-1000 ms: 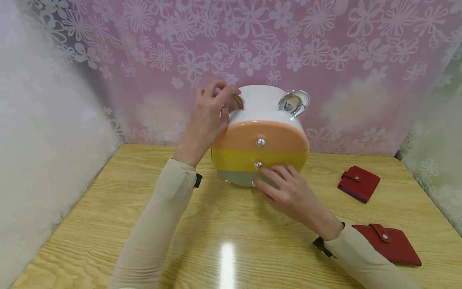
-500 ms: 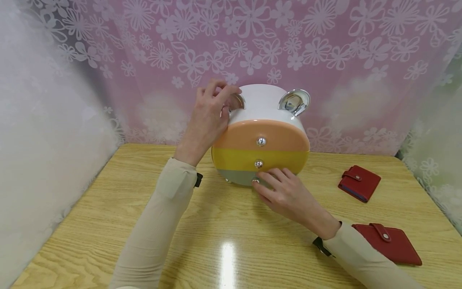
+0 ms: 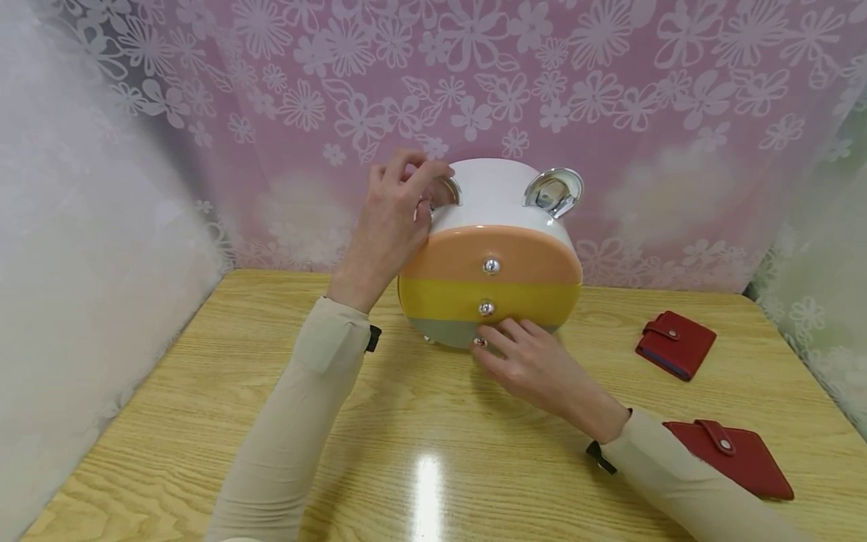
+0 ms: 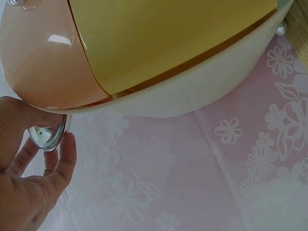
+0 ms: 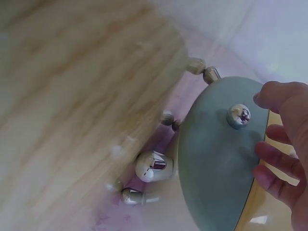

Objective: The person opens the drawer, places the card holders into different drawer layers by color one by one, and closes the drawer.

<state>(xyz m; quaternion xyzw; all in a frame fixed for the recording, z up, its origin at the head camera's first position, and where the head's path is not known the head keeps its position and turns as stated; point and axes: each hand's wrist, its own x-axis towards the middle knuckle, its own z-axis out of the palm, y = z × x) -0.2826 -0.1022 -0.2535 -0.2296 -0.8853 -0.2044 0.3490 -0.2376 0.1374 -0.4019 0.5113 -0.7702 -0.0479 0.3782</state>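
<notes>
A rounded white drawer box [image 3: 497,184] with silver ears stands on the table. Its front has orange [image 3: 447,252], yellow [image 3: 440,299] and grey-green [image 3: 433,331] drawers, each with a round silver knob. At the box's upper left, my left hand [image 3: 389,218] grips the silver ear [image 4: 48,137], thumb on one side and fingers on the other. My right hand [image 3: 542,369] is at the grey-green bottom drawer, its loosely bent fingertips [image 5: 265,153] along that drawer's upper edge. Beside them, the bottom knob [image 5: 238,116] shows free of the fingers in the right wrist view.
Two red wallets lie on the right of the wooden table [image 3: 271,452]: a smaller one [image 3: 677,345] farther back and a larger one [image 3: 738,459] nearer, partly behind my right sleeve. A pink flowered cloth [image 3: 433,90] hangs close behind the box.
My right hand has slid slightly down and left, from below the middle knob to beside the bottom knob. My left hand stays on the ear and the drawers look unmoved.
</notes>
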